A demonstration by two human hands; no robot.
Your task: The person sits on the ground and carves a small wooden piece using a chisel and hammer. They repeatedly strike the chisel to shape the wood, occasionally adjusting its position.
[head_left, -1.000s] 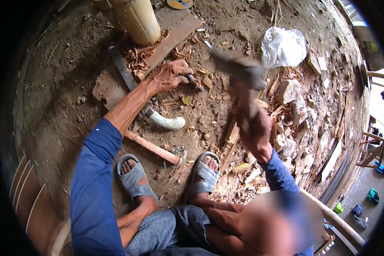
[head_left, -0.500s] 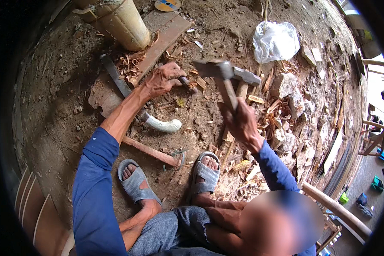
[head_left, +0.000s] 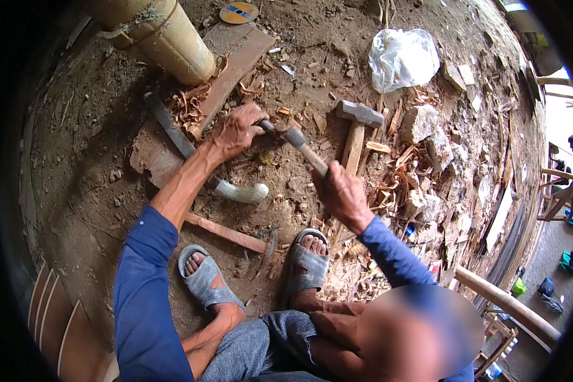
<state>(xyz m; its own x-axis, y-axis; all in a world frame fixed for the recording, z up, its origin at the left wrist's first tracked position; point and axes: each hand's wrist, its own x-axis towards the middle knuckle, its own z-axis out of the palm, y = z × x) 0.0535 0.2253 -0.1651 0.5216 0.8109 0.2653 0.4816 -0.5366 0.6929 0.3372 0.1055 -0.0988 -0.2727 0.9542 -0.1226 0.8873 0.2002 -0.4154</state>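
- Head view, vs half a second back: right hand has brought the short-handled striking tool down and leftward, toward the left hand.
- Left hand: fingers curled, pinching the dark short piece, which pokes out right of the fingertips.
- Right hand: fist wrapped round the wooden handle; tool head is ahead-left of it, at the dark piece's outer end. Actual contact: can't tell.
- Long-headed hammer lies loose beyond the right hand; wood shavings left of the left hand; white-handled blade nearer the body, partly beneath the left forearm.
- Judgement, for the tapping: pinch well back, keep fingertips off the striking line, steady the piece, use short square blows with a relaxed wrist.
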